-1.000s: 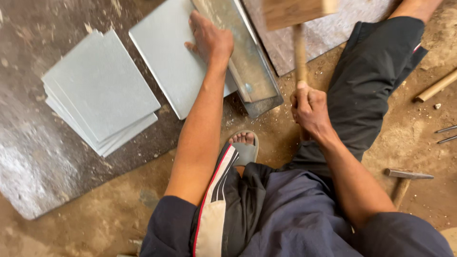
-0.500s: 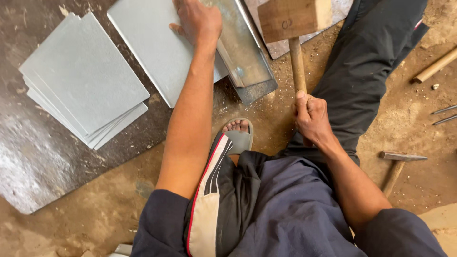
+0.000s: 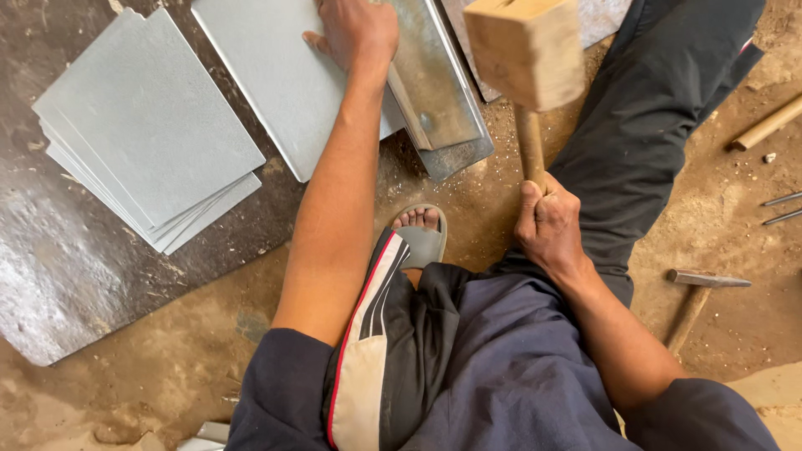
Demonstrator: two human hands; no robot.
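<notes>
Since the earlier frame the wooden mallet [image 3: 525, 52] has been raised higher, its handle clenched in the right hand [image 3: 549, 225]. The grey metal sheet [image 3: 288, 79] is pressed flat by the spread left hand [image 3: 357, 33]. Left of that sheet, a stack of sheets [image 3: 146, 129] lies, seemingly unworked; hammering appears midway.

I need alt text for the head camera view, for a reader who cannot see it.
A person sitting on a dirt floor holds a wooden mallet by its handle in the right hand, while the left hand presses on a grey metal sheet. A stack of similar sheets lies to the left.
</notes>
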